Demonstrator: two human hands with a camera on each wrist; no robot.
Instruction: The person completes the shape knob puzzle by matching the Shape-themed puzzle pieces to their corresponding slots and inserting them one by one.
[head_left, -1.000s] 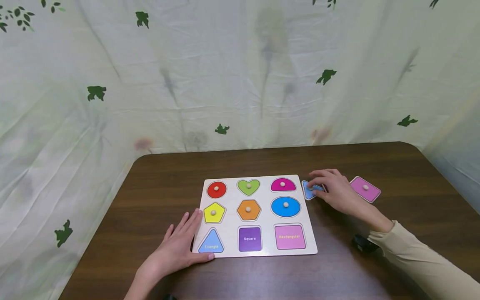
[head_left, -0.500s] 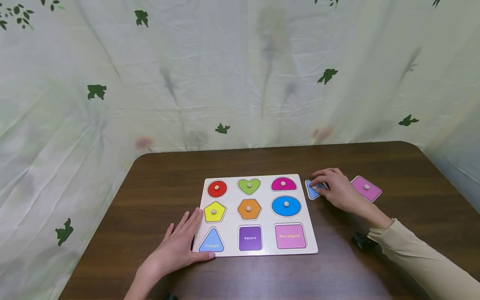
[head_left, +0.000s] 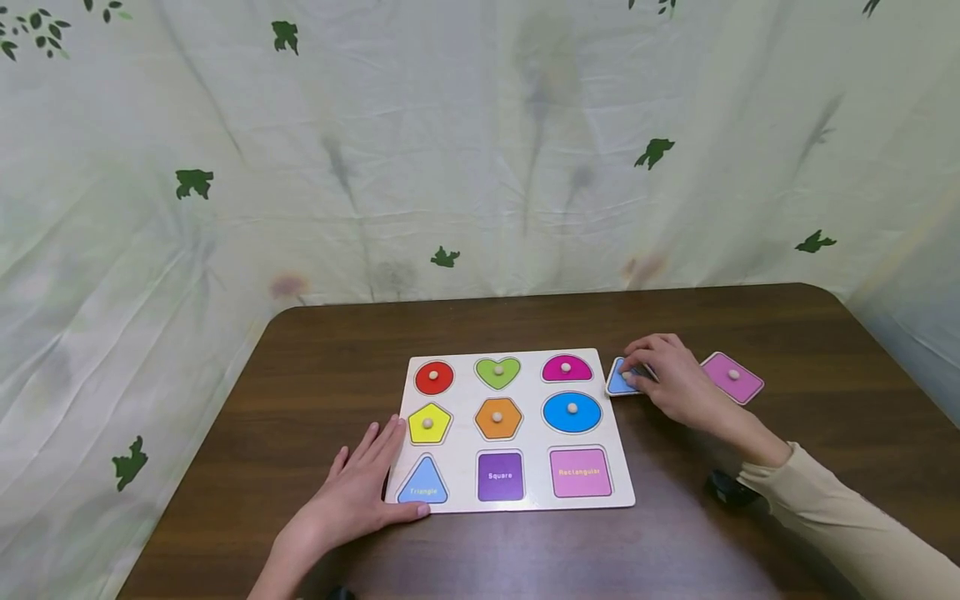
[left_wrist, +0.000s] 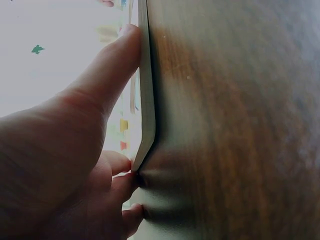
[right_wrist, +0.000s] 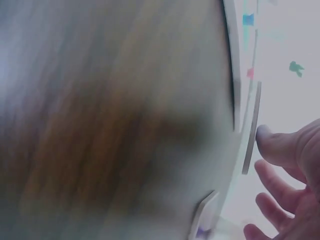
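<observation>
A white shape puzzle board (head_left: 517,379) lies flat on the table. Knobbed pieces sit in its upper two rows; the bottom row shows bare recesses labelled Triangle (head_left: 423,483), Square (head_left: 500,477) and Rectangular (head_left: 581,473). My left hand (head_left: 352,492) rests at the board's near left corner, fingers straight along the side, thumb on the front edge. Just right of the board my right hand (head_left: 671,379) pinches a blue triangle puzzle piece (head_left: 618,383) at its knob. Fingers partly cover that piece. In the right wrist view, the triangle piece (right_wrist: 252,132) shows edge-on by the thumb.
A pink rectangle piece (head_left: 732,377) with a knob lies on the brown table (head_left: 337,358), right of my right hand. Black wrist gear (head_left: 729,489) sits under the right forearm. Behind the table hangs a pale curtain (head_left: 480,150) with green leaf shapes.
The blue triangle piece shifted slightly right, away from the board, then turned in my right hand's fingers and came back close to the board's edge. My left hand and the board stayed put.
</observation>
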